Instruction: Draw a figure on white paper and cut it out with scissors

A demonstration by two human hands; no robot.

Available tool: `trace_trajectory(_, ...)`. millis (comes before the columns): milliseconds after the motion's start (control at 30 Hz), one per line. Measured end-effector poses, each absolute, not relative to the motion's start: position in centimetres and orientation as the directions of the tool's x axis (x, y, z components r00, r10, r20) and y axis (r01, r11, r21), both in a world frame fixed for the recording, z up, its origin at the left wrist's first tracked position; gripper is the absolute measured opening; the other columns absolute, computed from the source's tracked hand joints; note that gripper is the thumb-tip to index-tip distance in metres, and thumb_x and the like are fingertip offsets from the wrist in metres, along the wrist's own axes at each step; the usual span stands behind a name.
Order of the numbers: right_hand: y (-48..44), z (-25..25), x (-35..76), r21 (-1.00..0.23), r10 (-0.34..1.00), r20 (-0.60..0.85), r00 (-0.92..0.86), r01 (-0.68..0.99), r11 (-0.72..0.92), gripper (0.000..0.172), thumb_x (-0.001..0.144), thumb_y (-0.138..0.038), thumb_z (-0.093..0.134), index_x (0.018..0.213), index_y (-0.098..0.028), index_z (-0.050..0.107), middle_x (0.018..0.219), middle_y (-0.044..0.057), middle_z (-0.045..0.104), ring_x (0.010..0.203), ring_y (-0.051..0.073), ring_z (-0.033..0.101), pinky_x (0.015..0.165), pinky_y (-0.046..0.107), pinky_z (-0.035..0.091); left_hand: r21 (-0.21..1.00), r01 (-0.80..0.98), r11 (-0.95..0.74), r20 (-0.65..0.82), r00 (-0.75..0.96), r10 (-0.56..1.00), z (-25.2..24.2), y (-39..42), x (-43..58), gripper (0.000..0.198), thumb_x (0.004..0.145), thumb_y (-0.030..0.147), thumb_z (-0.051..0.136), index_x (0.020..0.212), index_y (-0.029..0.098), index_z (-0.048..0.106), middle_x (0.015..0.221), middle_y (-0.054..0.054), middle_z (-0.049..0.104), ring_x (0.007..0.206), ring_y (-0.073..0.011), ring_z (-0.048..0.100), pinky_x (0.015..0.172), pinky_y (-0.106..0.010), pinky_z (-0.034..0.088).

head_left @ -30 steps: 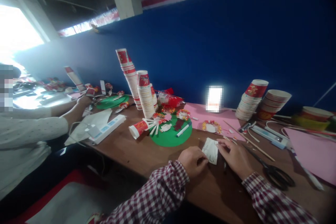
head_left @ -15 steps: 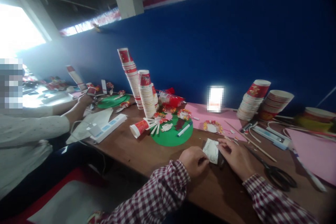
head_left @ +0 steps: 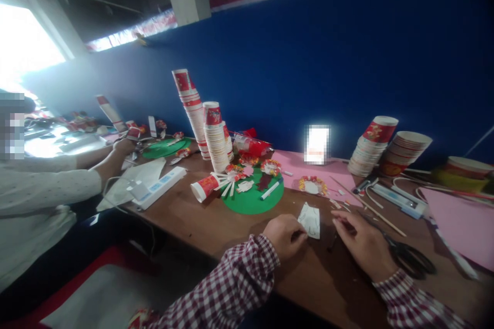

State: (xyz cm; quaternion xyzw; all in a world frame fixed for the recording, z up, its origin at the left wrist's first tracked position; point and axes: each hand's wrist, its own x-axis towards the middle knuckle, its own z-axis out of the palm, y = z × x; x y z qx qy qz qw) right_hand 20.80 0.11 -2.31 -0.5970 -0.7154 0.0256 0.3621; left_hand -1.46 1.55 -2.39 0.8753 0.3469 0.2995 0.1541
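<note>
A small white piece of paper (head_left: 310,222) with dark pen lines lies on the brown table. At its left edge is my left hand (head_left: 284,237), closed, thumb and fingertips pinching the paper's lower left side. Off to the right, apart from the paper, my right hand (head_left: 363,240) is loosely curled, with a gap between thumb and forefinger and nothing seen in it. Black-handled scissors (head_left: 415,258) lie beside that hand, their blades partly hidden behind it. Beyond the paper, a ring of red and yellow cut pieces (head_left: 313,185) rests on pink paper (head_left: 341,172).
A green disc (head_left: 247,205) holds paper flowers and a marker (head_left: 271,190). Paper cup stacks (head_left: 216,144) stand behind it, more cups (head_left: 372,144) at right. A lit phone (head_left: 317,145) leans on the blue wall. A power strip (head_left: 164,187) and a co-worker's arm (head_left: 96,172) are left.
My right hand has moved right, away from the paper's edge and closer to the scissors. My left hand stays at the paper, which has barely shifted.
</note>
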Motion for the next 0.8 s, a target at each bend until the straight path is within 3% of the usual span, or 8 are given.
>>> trace_trajectory(400,-2.8,-2.4,21.0,-0.368,0.884,0.436,-0.169,0.863,0.347,0.023,0.087,-0.032,0.044,0.095,-0.020,0.061,0.092,0.006,0.068,0.083,0.019,0.064,0.074,0.031,0.050,0.502,0.498,-0.707,0.435,0.561,0.704,-1.9,1.3,-1.3,0.016,0.081,0.024,0.049,0.079,0.017,0.063,0.077,-0.003,0.061,0.075,-0.0136,0.054,0.071,-0.026,0.041)
trace_trajectory(600,-2.9,-2.3,20.8,-0.333,0.887,0.422,-0.188,0.878,0.345,0.024,0.088,-0.030,0.042,0.100,-0.022,0.061,0.094,0.004,0.066,0.085,0.018,0.063,0.076,0.030,0.049,0.404,0.470,-0.785,0.508,0.599,0.620,-1.6,1.1,-1.2,0.019,0.080,0.028,0.051,0.087,0.020,0.066,0.087,-0.006,0.060,0.085,-0.0170,0.052,0.079,-0.032,0.040)
trace_trajectory(800,-2.9,-1.9,20.6,-0.275,0.880,0.423,-0.216,0.895,0.352,0.025,0.087,-0.026,0.040,0.097,-0.022,0.063,0.088,0.004,0.066,0.080,0.018,0.063,0.070,0.028,0.049,0.367,0.463,-0.806,0.466,0.659,0.591,-2.0,1.0,-1.1,0.020,0.079,0.029,0.052,0.092,0.023,0.066,0.092,-0.004,0.059,0.089,-0.0178,0.051,0.082,-0.034,0.040)
